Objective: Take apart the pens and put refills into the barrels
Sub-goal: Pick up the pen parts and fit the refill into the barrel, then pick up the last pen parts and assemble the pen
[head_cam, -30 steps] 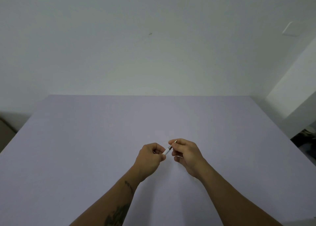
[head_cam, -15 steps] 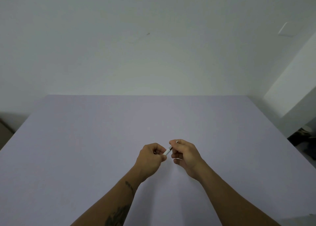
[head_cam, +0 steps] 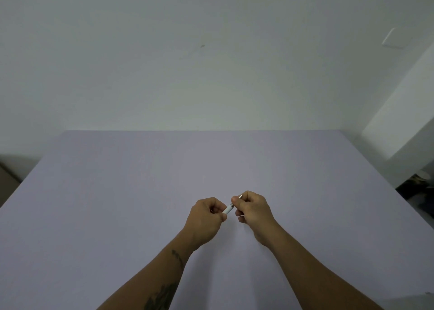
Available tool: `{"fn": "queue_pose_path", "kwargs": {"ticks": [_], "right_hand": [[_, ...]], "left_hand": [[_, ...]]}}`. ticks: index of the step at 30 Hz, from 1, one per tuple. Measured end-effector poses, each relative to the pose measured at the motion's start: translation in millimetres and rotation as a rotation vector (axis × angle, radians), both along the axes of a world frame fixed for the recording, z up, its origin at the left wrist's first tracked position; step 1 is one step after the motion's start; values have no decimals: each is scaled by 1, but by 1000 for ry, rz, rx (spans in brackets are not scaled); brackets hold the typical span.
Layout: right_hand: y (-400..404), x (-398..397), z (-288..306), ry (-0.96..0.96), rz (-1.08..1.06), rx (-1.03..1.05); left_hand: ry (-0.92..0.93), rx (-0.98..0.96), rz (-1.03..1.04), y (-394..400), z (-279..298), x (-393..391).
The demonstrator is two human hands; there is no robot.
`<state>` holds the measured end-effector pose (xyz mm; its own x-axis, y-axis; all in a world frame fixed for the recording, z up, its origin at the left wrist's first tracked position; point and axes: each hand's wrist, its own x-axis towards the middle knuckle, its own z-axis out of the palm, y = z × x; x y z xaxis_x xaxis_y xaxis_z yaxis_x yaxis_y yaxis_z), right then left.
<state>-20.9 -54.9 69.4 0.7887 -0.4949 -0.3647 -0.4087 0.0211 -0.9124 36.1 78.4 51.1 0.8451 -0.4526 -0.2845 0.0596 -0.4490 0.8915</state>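
- left hand (head_cam: 205, 218) curls into a loose fist, thumb and fingers pinched around the lower end of a white pen (head_cam: 229, 209).
- right hand (head_cam: 254, 207) sits at 3 o'clock from the left, just beside it, fingertips pinched on the pen's upper end, with the metal tip (head_cam: 240, 195) poking out past them.
- pen tilts from 7 o'clock up toward 1 o'clock, bridging both hands above the pale lilac table (head_cam: 117, 215).
- a tattoo (head_cam: 162, 295) marks the left forearm.
- a plain white wall (head_cam: 211, 63) rises at 12 o'clock behind the table.
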Motion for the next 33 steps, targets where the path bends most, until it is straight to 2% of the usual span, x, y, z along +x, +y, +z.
{"fn": "queue_pose_path", "kwargs": {"ticks": [8,13,18,25,29,33], "right_hand": [[-6,-1,-3,70,18,-54],[-43,-1,3,234,208,-4],[-98,-6,-12,389,118,-250],[-114,0,-63,496,240,-487],[-108,16,-81,541,342,-547],[-107,35,-99,556,356,-615]], "left_hand": [[-74,80,-3,-6,-5,-2],[-4,105,37,-7,-9,1],[46,120,54,-13,-19,2],[95,166,55,-30,-33,2],[132,193,86,-34,-40,5],[146,227,142,-33,-44,7]]}}
